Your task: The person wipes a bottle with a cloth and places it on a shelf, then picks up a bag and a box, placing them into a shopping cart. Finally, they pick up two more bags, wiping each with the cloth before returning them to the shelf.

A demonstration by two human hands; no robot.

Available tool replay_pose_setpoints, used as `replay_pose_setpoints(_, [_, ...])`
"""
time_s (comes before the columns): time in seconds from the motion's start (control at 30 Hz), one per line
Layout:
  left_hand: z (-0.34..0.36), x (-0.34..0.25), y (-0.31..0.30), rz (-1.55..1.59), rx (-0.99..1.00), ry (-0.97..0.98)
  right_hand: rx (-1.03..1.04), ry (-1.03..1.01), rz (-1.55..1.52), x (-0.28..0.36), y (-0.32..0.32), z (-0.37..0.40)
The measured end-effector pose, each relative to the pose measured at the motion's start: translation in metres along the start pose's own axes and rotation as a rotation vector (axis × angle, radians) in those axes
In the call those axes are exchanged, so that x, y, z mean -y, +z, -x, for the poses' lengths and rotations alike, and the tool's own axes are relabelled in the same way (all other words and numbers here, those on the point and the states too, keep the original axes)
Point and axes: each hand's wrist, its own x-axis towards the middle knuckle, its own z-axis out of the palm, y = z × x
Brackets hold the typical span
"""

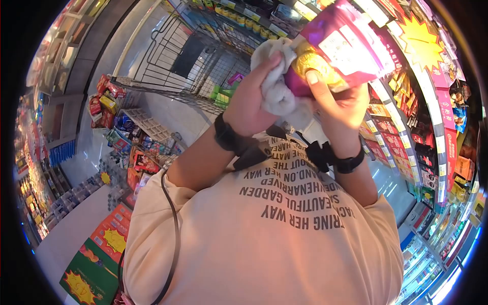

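Note:
My left hand [252, 96] is closed around a crumpled white fluffy cloth [279, 99], which touches the side of a shiny purple bag [317, 30]. My right hand [341, 104] grips the lower part of this bag, its thumb lying across a gold area on the front. A white printed label covers part of the bag; glare makes its text unreadable. Both hands are raised together in front of my chest, with a black band on each wrist. The fingers behind the bag and cloth are largely hidden.
Beyond my hands stands a wire shopping cart [157, 76] holding a few green and purple items. Stocked shelves [432, 127] rise close on the right. Packaged goods [119, 134] and boxes fill the left side. A dark cable [175, 229] hangs along my left arm.

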Motion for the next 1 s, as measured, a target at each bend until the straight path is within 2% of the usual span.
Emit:
replay_pose_setpoints(0.1, [0.005,0.000,0.007,-0.272,-0.156,0.165,0.060,0.026,0.193,0.017,-0.004,0.004])
replay_pose_setpoints(0.13, [0.007,-0.009,0.004,-0.354,-0.220,0.173,0.051,0.045,0.123,0.018,-0.003,0.005])
replay_pose_setpoints(0.23, [0.005,-0.029,-0.005,-0.288,-0.157,0.270,0.224,-0.029,0.016,0.010,-0.031,-0.001])
replay_pose_setpoints(0.37, [-0.010,-0.040,-0.001,-0.212,-0.162,0.462,-0.170,-0.063,-0.077,0.014,-0.029,0.000])
replay_pose_setpoints(0.47, [-0.020,-0.021,-0.014,-0.070,0.174,0.227,-0.190,-0.164,0.032,0.005,-0.035,-0.006])
replay_pose_setpoints(0.5, [-0.015,-0.009,-0.002,-0.129,0.089,0.207,-0.207,-0.179,0.094,0.002,-0.034,-0.007])
replay_pose_setpoints(0.53, [-0.009,0.003,0.010,-0.185,0.004,0.181,-0.226,-0.073,0.162,0.002,-0.029,-0.004])
replay_pose_setpoints(0.57, [-0.004,0.015,0.022,-0.239,-0.078,0.150,-0.182,-0.136,0.200,0.000,-0.024,-0.004])
replay_pose_setpoints(0.63, [0.001,0.029,0.029,-0.619,-0.132,0.286,-0.097,-0.265,0.181,-0.006,-0.026,-0.003])
replay_pose_setpoints(0.73, [0.008,0.019,0.026,-0.844,-0.093,0.190,-0.118,-0.255,0.306,-0.005,-0.030,0.000])
replay_pose_setpoints(0.83, [0.015,-0.008,0.031,-0.933,0.043,0.118,-0.158,-0.249,0.375,0.003,-0.040,0.000])
replay_pose_setpoints(0.97, [0.004,-0.030,-0.001,-0.431,-0.155,0.248,-0.322,-0.087,-0.120,0.000,-0.049,-0.007])
replay_pose_setpoints(1.0, [-0.003,-0.035,-0.015,-0.328,-0.133,0.256,-0.304,-0.068,-0.008,-0.001,-0.053,-0.007])
